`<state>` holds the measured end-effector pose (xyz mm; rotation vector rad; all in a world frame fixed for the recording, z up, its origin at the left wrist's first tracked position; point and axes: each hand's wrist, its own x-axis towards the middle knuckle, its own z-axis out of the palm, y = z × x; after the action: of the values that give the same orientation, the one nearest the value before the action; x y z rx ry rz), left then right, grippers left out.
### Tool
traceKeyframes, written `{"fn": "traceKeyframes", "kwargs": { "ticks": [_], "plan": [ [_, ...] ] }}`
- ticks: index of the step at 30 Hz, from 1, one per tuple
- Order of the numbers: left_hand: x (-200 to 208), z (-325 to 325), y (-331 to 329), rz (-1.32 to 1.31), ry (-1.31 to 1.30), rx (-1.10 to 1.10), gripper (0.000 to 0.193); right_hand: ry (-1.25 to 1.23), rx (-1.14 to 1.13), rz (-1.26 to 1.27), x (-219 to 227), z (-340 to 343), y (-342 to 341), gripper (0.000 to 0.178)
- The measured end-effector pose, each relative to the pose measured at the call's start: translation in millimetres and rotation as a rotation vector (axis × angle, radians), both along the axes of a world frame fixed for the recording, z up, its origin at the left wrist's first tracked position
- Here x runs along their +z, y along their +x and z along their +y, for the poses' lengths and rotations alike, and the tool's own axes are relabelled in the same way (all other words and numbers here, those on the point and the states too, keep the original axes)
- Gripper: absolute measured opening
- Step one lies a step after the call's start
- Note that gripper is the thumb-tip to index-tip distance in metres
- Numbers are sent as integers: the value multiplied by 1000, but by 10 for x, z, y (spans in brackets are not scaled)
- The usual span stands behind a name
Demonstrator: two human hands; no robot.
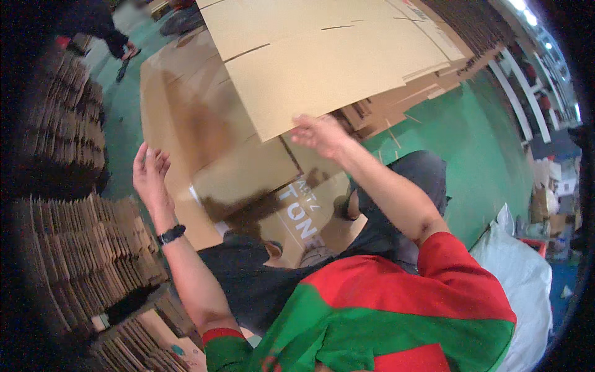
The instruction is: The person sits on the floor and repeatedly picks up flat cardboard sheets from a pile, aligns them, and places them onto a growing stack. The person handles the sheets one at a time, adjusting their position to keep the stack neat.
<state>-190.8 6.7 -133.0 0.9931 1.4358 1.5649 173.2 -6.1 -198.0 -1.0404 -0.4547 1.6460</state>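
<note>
A large flat cardboard sheet (310, 68) with slits cut in it lies on top of a pile in the upper middle. My right hand (319, 134) is at its near edge, fingers bent closed on the cardboard. Farther left, my left hand (152, 177), with a dark watch on the wrist, is raised beside the left edge of another brown cardboard piece (180, 118). Its fingers are apart and slightly curled, and nothing shows in them. Below and between my hands lies printed cardboard (316, 217) with large white lettering, partly in shadow, near my feet.
Tall stacks of folded cardboard (87, 248) line the left side. More cardboard layers (434, 84) sit under the top sheet. A white sack (514, 279) stands at the lower right on the green floor (477, 142). Another person's leg (114, 40) shows at the far left.
</note>
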Motion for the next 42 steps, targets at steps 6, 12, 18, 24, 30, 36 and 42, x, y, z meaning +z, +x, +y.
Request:
{"fn": "traceKeyframes", "kwargs": {
  "ticks": [6,12,18,24,30,36,42],
  "plan": [
    [79,-33,-132,-52,58,62,39,-212,306,2,-612,-410,-1433,16],
    [59,-108,-405,-101,87,104,38,-332,317,81,-1394,-804,-2230,23],
    [95,-152,-554,-111,102,161,37,-483,220,48,-1988,-623,-2555,25],
    [119,-155,-525,-147,141,173,33,-465,162,45,-2104,-448,-2777,22],
    [100,-136,-504,-151,136,175,33,-460,283,-6,-2239,-445,-2826,29],
    [39,-109,-524,-107,133,143,40,-486,724,49,-2062,-355,-2498,44],
    [6,-70,-518,-93,51,114,43,146,-282,-897,-832,243,-621,31]
  ]
}}
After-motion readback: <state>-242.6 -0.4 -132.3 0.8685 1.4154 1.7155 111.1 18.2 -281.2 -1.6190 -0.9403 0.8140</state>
